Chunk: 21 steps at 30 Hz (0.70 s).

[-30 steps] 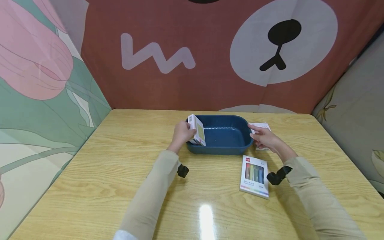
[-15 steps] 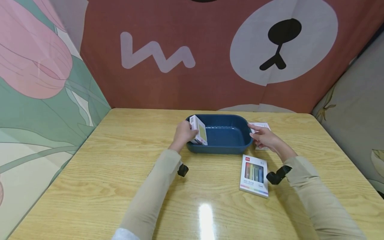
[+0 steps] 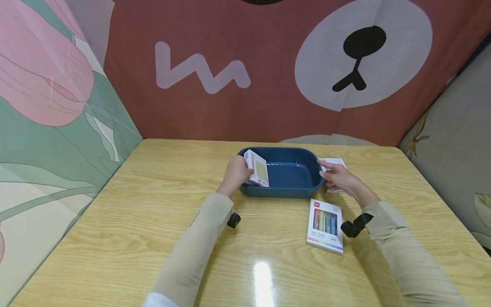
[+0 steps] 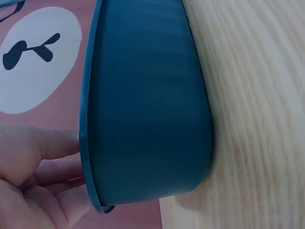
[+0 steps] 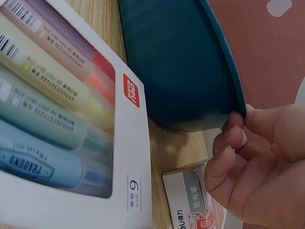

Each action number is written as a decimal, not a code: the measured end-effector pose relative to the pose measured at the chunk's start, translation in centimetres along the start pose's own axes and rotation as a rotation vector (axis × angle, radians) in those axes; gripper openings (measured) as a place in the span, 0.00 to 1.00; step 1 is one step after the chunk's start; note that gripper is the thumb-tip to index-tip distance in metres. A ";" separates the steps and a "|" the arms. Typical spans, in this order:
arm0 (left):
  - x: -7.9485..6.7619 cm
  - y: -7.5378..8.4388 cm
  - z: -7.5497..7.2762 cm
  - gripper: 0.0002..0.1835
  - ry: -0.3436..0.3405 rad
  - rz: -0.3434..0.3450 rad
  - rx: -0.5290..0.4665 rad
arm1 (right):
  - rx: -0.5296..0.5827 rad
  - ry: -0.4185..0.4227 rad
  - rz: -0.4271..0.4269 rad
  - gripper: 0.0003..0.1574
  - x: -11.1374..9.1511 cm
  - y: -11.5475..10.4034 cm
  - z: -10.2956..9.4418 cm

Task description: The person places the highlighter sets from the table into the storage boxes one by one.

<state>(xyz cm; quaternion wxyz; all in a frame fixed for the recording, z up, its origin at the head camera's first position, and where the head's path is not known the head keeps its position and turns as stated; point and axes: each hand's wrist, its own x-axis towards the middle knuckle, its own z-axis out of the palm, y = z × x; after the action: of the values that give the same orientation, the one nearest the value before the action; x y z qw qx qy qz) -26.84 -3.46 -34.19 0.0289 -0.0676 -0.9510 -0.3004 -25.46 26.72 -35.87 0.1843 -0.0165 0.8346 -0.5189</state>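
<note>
White flat cardboard box (image 3: pixel 259 168) gripped in the left hand (image 3: pixel 235 173), tilted inside a dark blue rectangular tray (image 3: pixel 281 193) with rounded corners

The white box leans within the tray's left end, its broad face, marked with a yellow-green rectangle, turned upward and toward the tray's middle. Whether its lower edge touches the tray floor cannot be told. The left thumb lies against the box while the fingers go behind it; the left wrist view shows this hand at the rim, with the tray wall hiding the box.

At the opposite end, the right hand (image 3: pixel 339 175) pinches the tray's rim between thumb and forefinger, the other fingers bent below. Just beside that end, partly covered by the right hand, a second white cardboard box (image 5: pixel 190 199) with a grey band and red print lies on the light wood-grained surface (image 3: pixel 165 200).

Nearer the person, a white marker box (image 3: pixel 326 224) with a red logo lies flat by the tray's right front corner, its window showing purple, pinkish, yellow, green and blue barrels.

Beige sleeves (image 3: pixel 195 247) cover both forearms, with small black devices (image 3: pixel 357 224) at the wrists. Behind the surface rises a reddish-brown backdrop (image 3: pixel 268 119) with a pale muzzle design.
</note>
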 end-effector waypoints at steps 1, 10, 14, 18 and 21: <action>0.0 0.0 0.0 0.20 0.009 0.014 0.012 | -0.001 0.003 0.001 0.33 0.0 0.0 0.0; -0.1 -0.1 -0.1 0.19 0.050 0.050 0.098 | -0.004 0.001 0.002 0.33 0.0 0.0 0.1; -0.2 -0.5 -0.1 0.05 0.104 0.094 0.079 | 0.009 0.001 0.002 0.33 -0.1 0.0 0.2; -0.2 -1.1 -0.2 0.09 0.165 0.160 0.062 | 0.013 -0.002 0.000 0.33 -0.1 0.0 0.2; 0.0 -1.6 -0.3 0.08 0.188 0.195 0.038 | 0.008 0.001 0.000 0.33 -0.2 0.0 0.2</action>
<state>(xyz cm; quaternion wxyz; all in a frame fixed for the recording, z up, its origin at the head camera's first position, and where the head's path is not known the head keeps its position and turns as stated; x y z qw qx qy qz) -27.04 -4.96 -34.85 0.1480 -0.1309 -0.9385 -0.2832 -25.27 26.61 -35.87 0.1842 -0.0156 0.8326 -0.5220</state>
